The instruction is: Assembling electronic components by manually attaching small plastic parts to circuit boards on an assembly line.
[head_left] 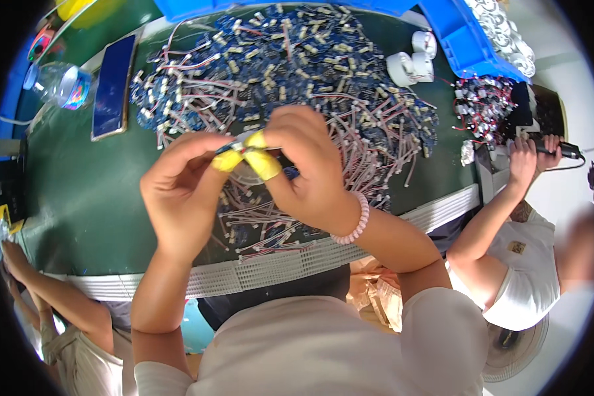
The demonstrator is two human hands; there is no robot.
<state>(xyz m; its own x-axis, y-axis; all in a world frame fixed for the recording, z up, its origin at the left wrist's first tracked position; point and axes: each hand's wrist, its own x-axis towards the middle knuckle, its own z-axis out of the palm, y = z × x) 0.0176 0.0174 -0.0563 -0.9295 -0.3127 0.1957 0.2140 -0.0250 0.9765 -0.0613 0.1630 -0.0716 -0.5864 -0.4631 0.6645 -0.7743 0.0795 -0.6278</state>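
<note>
A person's two bare hands meet over a green table (79, 211), fingertips close together. The left hand (186, 190) pinches a small dark piece (228, 146) between thumb and forefinger; the right hand (310, 158), its thumb and forefinger nearly together, meets it from the other side, though its exact grip is hard to tell. Yellow covers (263, 164) wrap some fingertips, and a pink coiled bracelet (358, 221) circles the right wrist. The piece is held above a wide heap of small blue circuit boards (290, 56) and thin white and red cables (360, 155). To the left lie a dark blue flat case (112, 89) and a clear bottle (61, 84); to the right, white rolls (412, 66) sit near a blue bin (465, 49). Farther right, a co-worker grips a black tool (558, 150).
</note>
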